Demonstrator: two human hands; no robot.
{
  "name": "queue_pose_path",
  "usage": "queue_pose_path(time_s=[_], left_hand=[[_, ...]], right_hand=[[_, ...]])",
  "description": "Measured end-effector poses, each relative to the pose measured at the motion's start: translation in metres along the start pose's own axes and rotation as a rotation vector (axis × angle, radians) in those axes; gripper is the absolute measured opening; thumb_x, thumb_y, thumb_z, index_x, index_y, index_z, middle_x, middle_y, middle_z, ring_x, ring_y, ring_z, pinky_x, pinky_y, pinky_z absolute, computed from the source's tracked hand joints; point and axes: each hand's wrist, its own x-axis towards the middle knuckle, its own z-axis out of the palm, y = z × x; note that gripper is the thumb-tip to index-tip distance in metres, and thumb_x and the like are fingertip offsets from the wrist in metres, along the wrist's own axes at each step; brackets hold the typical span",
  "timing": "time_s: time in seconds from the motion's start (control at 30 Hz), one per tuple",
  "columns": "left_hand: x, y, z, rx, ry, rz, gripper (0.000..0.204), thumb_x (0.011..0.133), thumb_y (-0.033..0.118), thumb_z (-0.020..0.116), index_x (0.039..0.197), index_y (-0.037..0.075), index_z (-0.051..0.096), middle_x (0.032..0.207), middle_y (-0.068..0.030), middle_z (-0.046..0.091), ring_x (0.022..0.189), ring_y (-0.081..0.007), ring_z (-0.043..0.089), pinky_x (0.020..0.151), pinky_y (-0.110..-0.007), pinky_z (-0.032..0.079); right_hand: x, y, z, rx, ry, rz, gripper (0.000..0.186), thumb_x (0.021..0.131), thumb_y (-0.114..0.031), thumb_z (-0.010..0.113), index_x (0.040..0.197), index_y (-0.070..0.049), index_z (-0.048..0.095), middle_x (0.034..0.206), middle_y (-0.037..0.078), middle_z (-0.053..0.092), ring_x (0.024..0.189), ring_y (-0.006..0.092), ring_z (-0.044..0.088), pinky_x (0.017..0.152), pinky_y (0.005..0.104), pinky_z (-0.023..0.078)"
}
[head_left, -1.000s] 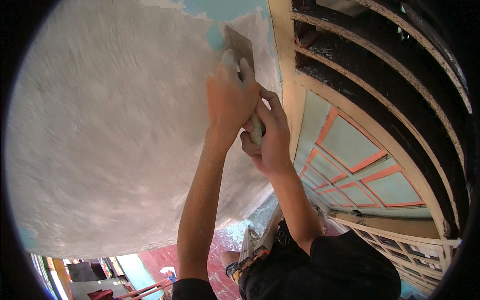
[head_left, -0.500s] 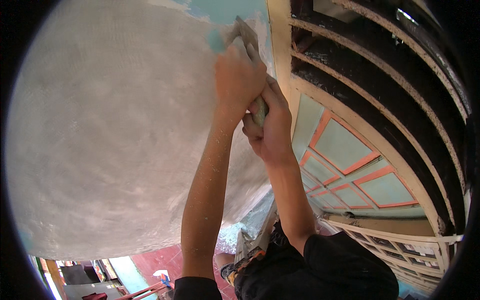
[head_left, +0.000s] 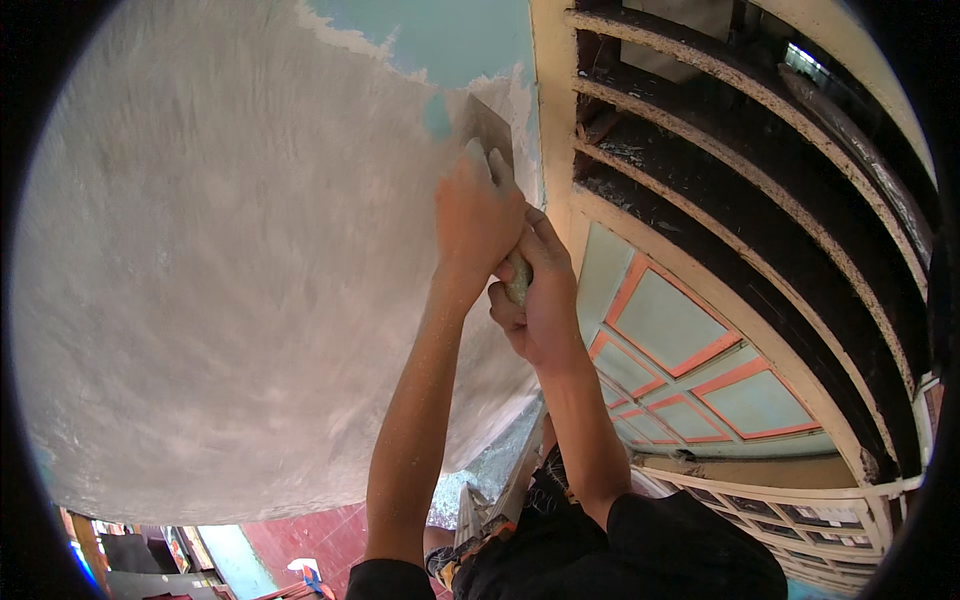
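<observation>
A putty knife with a flat, greyish blade point(head_left: 492, 132) lies against the plastered wall point(head_left: 230, 240), near its right-hand edge. My right hand point(head_left: 548, 300) is closed round its pale, worn handle point(head_left: 518, 280). Just above, my left hand point(head_left: 478, 220) closes over the neck of the knife, with whitish fingertips pressed on the blade. The wall is smeared with grey-white filler. Bare turquoise paint point(head_left: 465, 40) shows above the blade, and a small turquoise spot point(head_left: 437, 117) is left of it.
A cream frame point(head_left: 557, 120) with dark slatted openings borders the wall on the right. Below it is a pale green panel with orange trim point(head_left: 665, 310). A ladder point(head_left: 490, 515) stands by my legs over red floor tiles point(head_left: 320, 545). Assorted items point(head_left: 140, 560) sit at lower left.
Both hands and the putty knife have slid a little down the wall together, and more of the blade's face shows. The view has tilted slightly upward. Both grips stay the same.
</observation>
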Motion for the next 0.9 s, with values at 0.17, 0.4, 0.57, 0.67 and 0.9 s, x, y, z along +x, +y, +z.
queue_pose_path(time_s=[0.17, 0.4, 0.57, 0.67, 0.9], left_hand=[[0.009, 0.007, 0.005, 0.083, -0.063, -0.047, 0.023, 0.091, 0.015, 0.05, 0.078, -0.004, 0.054, 0.075, -0.0273, 0.06, 0.07, -0.0475, 0.058, 0.062, -0.053, 0.046], [0.004, 0.005, -0.007, 0.008, -0.165, -0.138, 0.026, 0.091, 0.021, 0.051, 0.085, -0.004, 0.056, 0.087, -0.0283, 0.061, 0.079, -0.0476, 0.059, 0.068, -0.054, 0.045], [0.027, 0.007, 0.007, 0.131, -0.141, -0.073, 0.025, 0.091, 0.02, 0.052, 0.085, -0.004, 0.056, 0.084, -0.0286, 0.061, 0.078, -0.048, 0.058, 0.067, -0.054, 0.045], [0.018, -0.011, 0.016, 0.134, -0.147, 0.014, 0.024, 0.09, 0.019, 0.053, 0.083, -0.004, 0.056, 0.084, -0.0283, 0.06, 0.079, -0.0478, 0.058, 0.066, -0.054, 0.045], [0.022, -0.005, 0.016, 0.01, -0.163, -0.061, 0.024, 0.089, 0.018, 0.052, 0.083, -0.004, 0.057, 0.086, -0.0294, 0.06, 0.084, -0.0481, 0.057, 0.069, -0.053, 0.046]], right_hand=[[0.014, -0.004, -0.006, 0.017, -0.049, -0.024, 0.025, 0.101, -0.026, 0.041, 0.119, -0.012, 0.052, 0.063, -0.004, 0.043, 0.036, 0.0022, 0.022, 0.031, 0.017, 0.016], [0.004, 0.0, 0.002, 0.001, 0.02, -0.024, 0.017, 0.1, -0.026, 0.043, 0.106, -0.013, 0.052, 0.065, -0.003, 0.045, 0.037, 0.0026, 0.024, 0.031, 0.0181, 0.018], [0.02, -0.007, 0.001, 0.047, -0.049, -0.063, 0.02, 0.1, -0.029, 0.043, 0.09, -0.016, 0.055, 0.063, -0.005, 0.044, 0.035, 0.0022, 0.023, 0.03, 0.0172, 0.017], [0.013, -0.006, 0.006, 0.086, 0.012, -0.031, 0.02, 0.1, -0.028, 0.043, 0.09, -0.016, 0.054, 0.063, -0.005, 0.044, 0.035, 0.0024, 0.023, 0.029, 0.0176, 0.016], [0.024, -0.007, 0.001, 0.051, 0.054, -0.02, 0.019, 0.101, -0.028, 0.041, 0.098, -0.014, 0.054, 0.065, -0.004, 0.045, 0.036, 0.0031, 0.025, 0.03, 0.0185, 0.019]])
